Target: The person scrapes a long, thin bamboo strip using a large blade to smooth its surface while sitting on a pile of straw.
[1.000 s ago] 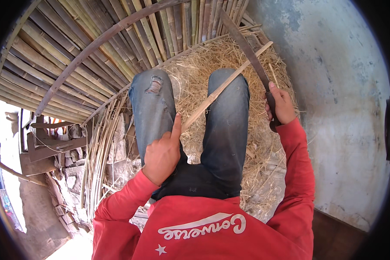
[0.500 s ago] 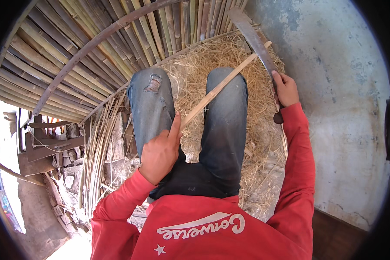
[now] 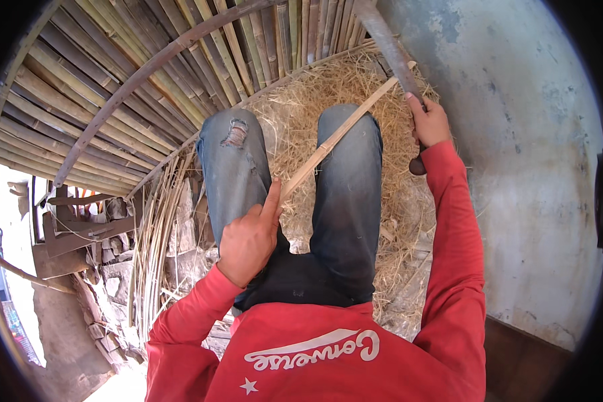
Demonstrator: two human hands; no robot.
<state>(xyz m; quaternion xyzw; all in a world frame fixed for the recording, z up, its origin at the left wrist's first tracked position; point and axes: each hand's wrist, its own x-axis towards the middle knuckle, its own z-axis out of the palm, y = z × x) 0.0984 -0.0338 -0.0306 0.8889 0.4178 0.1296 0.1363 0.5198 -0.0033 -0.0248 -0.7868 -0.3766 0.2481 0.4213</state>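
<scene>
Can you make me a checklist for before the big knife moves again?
1. Right hand around the knife handle: ok.
2. Left hand holding the wooden strip: ok, index finger stretched out along it.
3. Left fingers away from the knife: ok, it is up by the strip's far end.
4. Strip clear of the right leg: cannot tell; it crosses above the knee, maybe touching.
5. Gloves on: not ok, both hands are bare.
6. Knife sharp: cannot tell.
</scene>
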